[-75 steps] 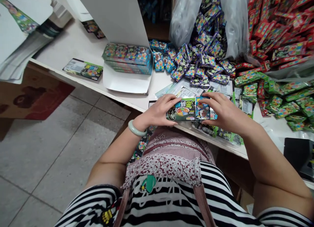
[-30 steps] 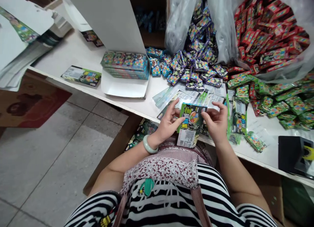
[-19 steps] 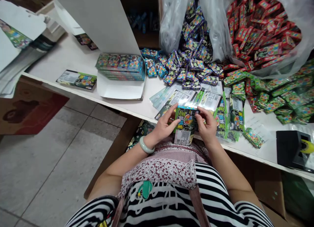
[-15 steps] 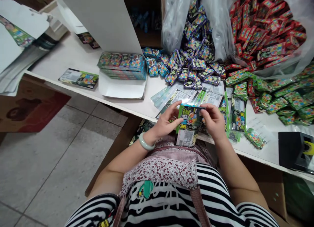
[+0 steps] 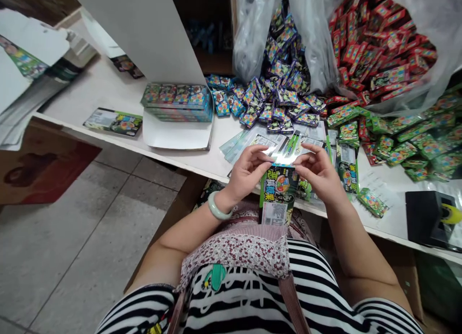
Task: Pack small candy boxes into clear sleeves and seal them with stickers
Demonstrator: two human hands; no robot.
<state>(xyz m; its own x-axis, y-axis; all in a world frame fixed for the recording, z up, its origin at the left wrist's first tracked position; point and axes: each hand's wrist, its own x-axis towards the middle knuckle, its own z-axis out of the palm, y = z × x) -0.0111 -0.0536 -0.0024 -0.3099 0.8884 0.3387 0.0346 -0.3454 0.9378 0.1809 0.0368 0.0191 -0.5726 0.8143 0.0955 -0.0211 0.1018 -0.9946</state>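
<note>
Between my two hands hangs a flat printed plastic packet (image 5: 279,192), black and green with a colourful round picture and a pale label panel at its lower end. A clear shiny strip shows above its blue top edge. My left hand (image 5: 249,173) pinches the top left corner between thumb and fingers. At the top right corner, my right hand (image 5: 319,175) grips it the same way. The packet's lower end reaches my apron (image 5: 234,252). Just beyond my hands, more flat packets (image 5: 265,139) lie overlapped on the table.
Small purple boxes (image 5: 285,96) spill from a plastic bag, beside red boxes (image 5: 390,50) in another and loose green boxes (image 5: 422,144). A white carton (image 5: 176,136) holding stacked boxes stands left. A black tape dispenser (image 5: 426,218) sits at the right edge.
Both hands have shifted from the packet's sides to its top corners. The packet hangs slightly lower, and its clear strip now shows between my fingers.
</note>
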